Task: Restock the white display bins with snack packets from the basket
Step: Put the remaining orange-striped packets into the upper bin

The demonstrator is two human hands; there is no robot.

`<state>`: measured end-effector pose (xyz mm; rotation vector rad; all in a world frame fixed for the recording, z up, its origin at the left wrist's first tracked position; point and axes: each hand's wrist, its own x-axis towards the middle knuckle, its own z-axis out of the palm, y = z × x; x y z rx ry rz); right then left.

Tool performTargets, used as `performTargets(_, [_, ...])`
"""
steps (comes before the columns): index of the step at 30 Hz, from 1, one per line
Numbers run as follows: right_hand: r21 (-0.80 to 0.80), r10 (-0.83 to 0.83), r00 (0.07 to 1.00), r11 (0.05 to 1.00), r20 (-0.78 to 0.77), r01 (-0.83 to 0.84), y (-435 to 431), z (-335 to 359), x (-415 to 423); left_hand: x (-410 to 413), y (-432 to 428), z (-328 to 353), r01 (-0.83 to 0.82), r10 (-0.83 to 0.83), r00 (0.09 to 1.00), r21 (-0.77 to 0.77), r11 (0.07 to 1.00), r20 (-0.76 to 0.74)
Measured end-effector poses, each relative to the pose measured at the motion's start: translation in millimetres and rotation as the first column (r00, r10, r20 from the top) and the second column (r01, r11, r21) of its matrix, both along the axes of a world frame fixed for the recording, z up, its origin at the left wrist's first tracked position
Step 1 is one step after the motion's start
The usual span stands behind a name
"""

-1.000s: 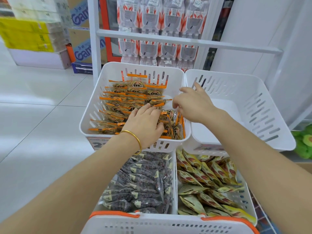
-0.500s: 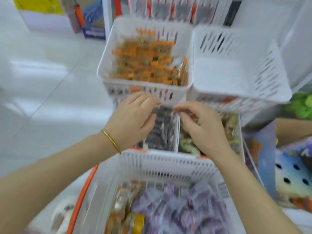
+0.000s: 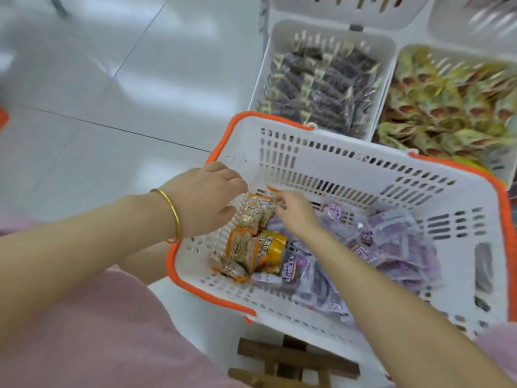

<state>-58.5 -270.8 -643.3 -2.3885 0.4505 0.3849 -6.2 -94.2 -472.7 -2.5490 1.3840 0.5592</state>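
A white basket with an orange rim point(image 3: 282, 152) stands below me. Orange snack packets point(image 3: 243, 247) lie in its left end, purple packets point(image 3: 391, 242) fill the right, and a yellow pack point(image 3: 272, 247) sits between them. My left hand point(image 3: 204, 200), with a gold bangle on the wrist, curls round the left side of a small stack of orange packets point(image 3: 257, 211). My right hand point(image 3: 296, 214) pinches the same stack at its top right edge. Beyond the basket, one white display bin point(image 3: 270, 57) holds dark packets and another point(image 3: 398, 56) holds green-and-red packets.
More white bins point(image 3: 349, 9) stand above at the top edge. A wooden stool point(image 3: 293, 357) shows under the basket. White floor tiles point(image 3: 112, 107) spread to the left. Pink clothing point(image 3: 98, 331) fills the lower left.
Both hands have left the upper bin of orange packets and come down into the basket. The view has tipped down with them. The hands now close on orange packets.
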Motion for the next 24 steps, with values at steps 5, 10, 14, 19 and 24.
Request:
performTargets(5, [-0.228, 0.134, 0.96, 0.955, -0.247, -0.192, 15, -34, 43, 8, 3, -3, 0.027, -0.028, 0.999, 0.028, 0.999, 0.038])
performTargets(10, [-0.295, -0.051, 0.942, 0.954, -0.331, -0.052, 25, -52, 60, 10, 12, -4, 0.016, -0.016, 1.0, 0.033, 0.999, -0.001])
performTargets(14, [-0.095, -0.039, 0.994, 0.995, -0.1, 0.029, 29, -49, 57, 13, 8, -5, -0.001, 0.001, 1.0, 0.051, 0.999, -0.005])
performTargets(19, [0.179, -0.155, 0.978, 0.975, 0.138, 0.129, -4, 20, 29, 19, -10, -4, -0.108, 0.11, 0.992, 0.039, 0.993, -0.065])
performTargets(24, [0.443, -0.286, 0.926, 0.883, 0.246, 0.155, -51, 120, -7, 14, -55, 5, -0.402, 0.334, 0.875, -0.14, 0.905, -0.349])
